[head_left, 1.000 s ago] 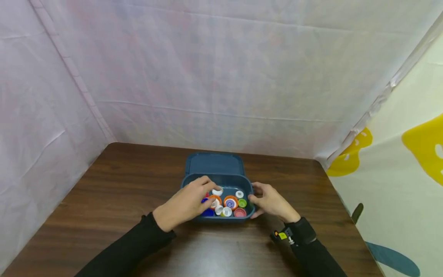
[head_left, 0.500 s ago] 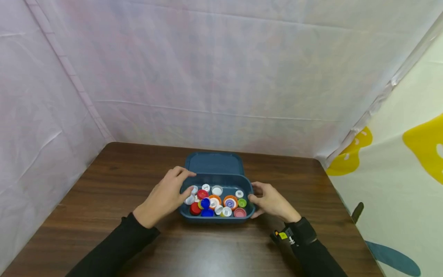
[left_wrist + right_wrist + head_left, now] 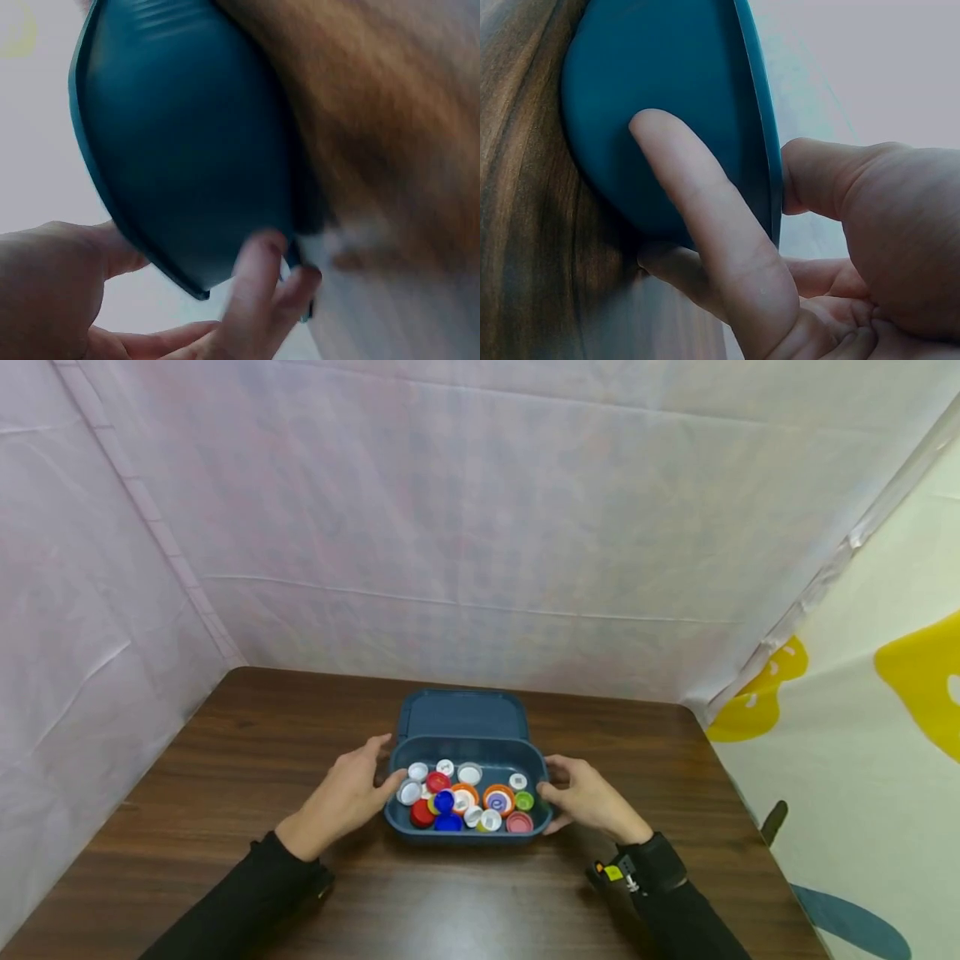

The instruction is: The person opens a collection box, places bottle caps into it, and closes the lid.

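Observation:
A dark blue plastic box (image 3: 468, 837) stands on the table, holding several bottle caps in red, blue, white, orange and green, among them a red cap (image 3: 438, 782) and a green cap (image 3: 524, 800). My right hand (image 3: 588, 797) grips the box's right end, thumb at the rim and fingers along the outer wall (image 3: 660, 67). At the left end is my left hand (image 3: 341, 793), its thumb at the rim and its fingers spread outside. The left wrist view shows those fingers (image 3: 259, 277) blurred beside the outer wall (image 3: 187, 150); firm contact is unclear.
The blue lid (image 3: 463, 714) lies directly behind the box. Both stand on a dark wooden table (image 3: 225, 760). White cloth (image 3: 465, 527) hangs behind and to the left, and a patterned cloth (image 3: 862, 793) hangs at the right.
My left hand has moved left from above the caps to outside the box's left end, uncovering the caps there. My right hand has stayed at the right end.

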The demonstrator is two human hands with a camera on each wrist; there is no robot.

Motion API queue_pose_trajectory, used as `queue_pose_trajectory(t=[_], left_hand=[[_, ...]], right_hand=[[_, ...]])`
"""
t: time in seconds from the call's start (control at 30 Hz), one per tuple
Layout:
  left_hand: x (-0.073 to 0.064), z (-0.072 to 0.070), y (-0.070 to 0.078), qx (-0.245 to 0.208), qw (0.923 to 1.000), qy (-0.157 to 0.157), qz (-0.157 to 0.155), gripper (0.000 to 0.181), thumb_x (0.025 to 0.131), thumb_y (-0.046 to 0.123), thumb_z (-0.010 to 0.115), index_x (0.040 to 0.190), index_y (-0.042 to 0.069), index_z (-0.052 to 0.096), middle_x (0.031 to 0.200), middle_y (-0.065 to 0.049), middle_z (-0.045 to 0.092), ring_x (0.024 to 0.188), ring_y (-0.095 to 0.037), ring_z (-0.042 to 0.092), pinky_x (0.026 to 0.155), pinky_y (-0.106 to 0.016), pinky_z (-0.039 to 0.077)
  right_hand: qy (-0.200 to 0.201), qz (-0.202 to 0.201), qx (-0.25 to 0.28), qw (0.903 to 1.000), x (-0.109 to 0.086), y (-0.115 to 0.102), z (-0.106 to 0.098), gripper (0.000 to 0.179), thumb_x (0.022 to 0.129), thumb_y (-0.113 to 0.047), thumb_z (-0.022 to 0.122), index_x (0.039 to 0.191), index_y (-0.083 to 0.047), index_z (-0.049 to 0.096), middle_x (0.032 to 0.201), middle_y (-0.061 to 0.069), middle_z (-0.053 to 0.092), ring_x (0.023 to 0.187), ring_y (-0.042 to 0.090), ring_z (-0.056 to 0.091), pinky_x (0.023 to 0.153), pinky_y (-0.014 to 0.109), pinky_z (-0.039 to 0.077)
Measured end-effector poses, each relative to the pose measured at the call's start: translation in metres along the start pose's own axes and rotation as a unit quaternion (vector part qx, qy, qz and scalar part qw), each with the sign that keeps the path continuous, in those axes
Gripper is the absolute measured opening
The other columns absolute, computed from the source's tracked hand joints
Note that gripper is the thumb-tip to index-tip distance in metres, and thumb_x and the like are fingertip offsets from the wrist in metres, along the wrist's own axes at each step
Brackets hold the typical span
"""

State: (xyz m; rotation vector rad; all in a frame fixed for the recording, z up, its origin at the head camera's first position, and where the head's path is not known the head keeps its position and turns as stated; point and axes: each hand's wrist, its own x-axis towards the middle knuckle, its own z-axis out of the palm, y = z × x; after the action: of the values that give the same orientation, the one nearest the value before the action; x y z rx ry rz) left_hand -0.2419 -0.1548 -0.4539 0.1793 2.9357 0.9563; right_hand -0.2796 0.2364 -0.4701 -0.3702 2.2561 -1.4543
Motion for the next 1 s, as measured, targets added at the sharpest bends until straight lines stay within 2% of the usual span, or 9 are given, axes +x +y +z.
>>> queue_pose_trajectory(t=[0.07, 0.23, 0.43, 0.57, 0.67, 0.8, 0.9, 1.0], left_hand=[[0.0, 0.003, 0.0, -0.005, 0.9999, 0.0, 0.009, 0.072, 0.114, 0.028, 0.076, 0.17, -0.006, 0.047, 0.159, -0.031, 0.069, 0.13, -0.041, 0.078, 0.11, -0.06, 0.067], [0.001, 0.008, -0.001, -0.009, 0.9994, 0.011, 0.032, 0.061, 0.112, 0.017, 0.073, 0.164, -0.007, 0.052, 0.153, -0.031, 0.073, 0.129, -0.04, 0.078, 0.113, -0.061, 0.065], [0.001, 0.01, -0.001, -0.02, 0.9995, 0.007, 0.022, 0.061, 0.113, 0.016, 0.071, 0.166, -0.005, 0.051, 0.155, -0.031, 0.071, 0.132, -0.04, 0.077, 0.114, -0.062, 0.064], [0.001, 0.01, -0.002, -0.02, 0.9996, 0.009, 0.015, 0.061, 0.113, 0.016, 0.072, 0.166, -0.005, 0.051, 0.155, -0.031, 0.071, 0.124, -0.036, 0.077, 0.112, -0.059, 0.066], [0.001, 0.01, -0.002, -0.032, 0.9994, 0.004, 0.007, 0.062, 0.113, 0.016, 0.072, 0.167, -0.004, 0.05, 0.154, -0.031, 0.071, 0.108, -0.03, 0.08, 0.095, -0.048, 0.073], [0.0, 0.01, -0.003, -0.049, 0.9988, -0.001, -0.002, 0.064, 0.113, 0.016, 0.073, 0.168, -0.004, 0.049, 0.153, -0.031, 0.07, 0.095, -0.025, 0.079, 0.072, -0.032, 0.07], [0.0, 0.01, -0.002, -0.041, 0.9991, 0.004, 0.002, 0.064, 0.112, 0.016, 0.074, 0.169, -0.003, 0.049, 0.153, -0.031, 0.071, 0.101, -0.026, 0.078, 0.077, -0.033, 0.071], [0.0, 0.011, -0.001, -0.029, 0.9995, 0.01, 0.008, 0.066, 0.112, 0.016, 0.074, 0.17, -0.003, 0.049, 0.154, -0.03, 0.072, 0.108, -0.031, 0.078, 0.089, -0.041, 0.073]], right_hand=[[0.0, -0.003, 0.0, 1.0, 0.001, 0.0, 0.0, 0.064, 0.116, -0.011, 0.067, 0.171, 0.01, 0.044, 0.154, 0.039, 0.066, 0.106, 0.03, 0.083, 0.077, 0.05, 0.074], [0.007, -0.011, 0.001, 0.9999, 0.002, 0.0, 0.0, 0.065, 0.115, -0.01, 0.068, 0.173, 0.007, 0.043, 0.154, 0.039, 0.067, 0.104, 0.029, 0.083, 0.075, 0.05, 0.074], [0.05, -0.014, -0.036, 0.998, -0.001, -0.006, 0.002, 0.067, 0.114, -0.011, 0.072, 0.174, 0.003, 0.045, 0.158, 0.037, 0.066, 0.104, 0.032, 0.086, 0.07, 0.047, 0.073], [0.089, -0.011, -0.069, 0.9936, -0.003, -0.013, 0.007, 0.071, 0.112, -0.012, 0.077, 0.174, 0.0, 0.046, 0.164, 0.036, 0.063, 0.091, 0.032, 0.088, 0.065, 0.047, 0.072], [0.097, -0.015, -0.087, 0.9914, -0.004, -0.018, 0.012, 0.073, 0.109, -0.01, 0.08, 0.174, -0.001, 0.047, 0.163, 0.035, 0.065, 0.095, 0.031, 0.089, 0.063, 0.046, 0.071], [0.094, -0.021, -0.097, 0.9906, -0.005, -0.019, 0.016, 0.074, 0.108, -0.006, 0.079, 0.174, 0.0, 0.046, 0.161, 0.036, 0.066, 0.095, 0.03, 0.089, 0.06, 0.044, 0.071], [0.098, -0.019, -0.092, 0.9907, -0.005, -0.019, 0.018, 0.073, 0.108, -0.002, 0.075, 0.174, 0.002, 0.045, 0.158, 0.039, 0.067, 0.083, 0.029, 0.088, 0.059, 0.044, 0.07], [0.108, -0.016, -0.09, 0.99, -0.006, -0.019, 0.02, 0.07, 0.106, 0.001, 0.071, 0.172, 0.006, 0.047, 0.154, 0.04, 0.069, 0.079, 0.026, 0.087, 0.058, 0.044, 0.07]])
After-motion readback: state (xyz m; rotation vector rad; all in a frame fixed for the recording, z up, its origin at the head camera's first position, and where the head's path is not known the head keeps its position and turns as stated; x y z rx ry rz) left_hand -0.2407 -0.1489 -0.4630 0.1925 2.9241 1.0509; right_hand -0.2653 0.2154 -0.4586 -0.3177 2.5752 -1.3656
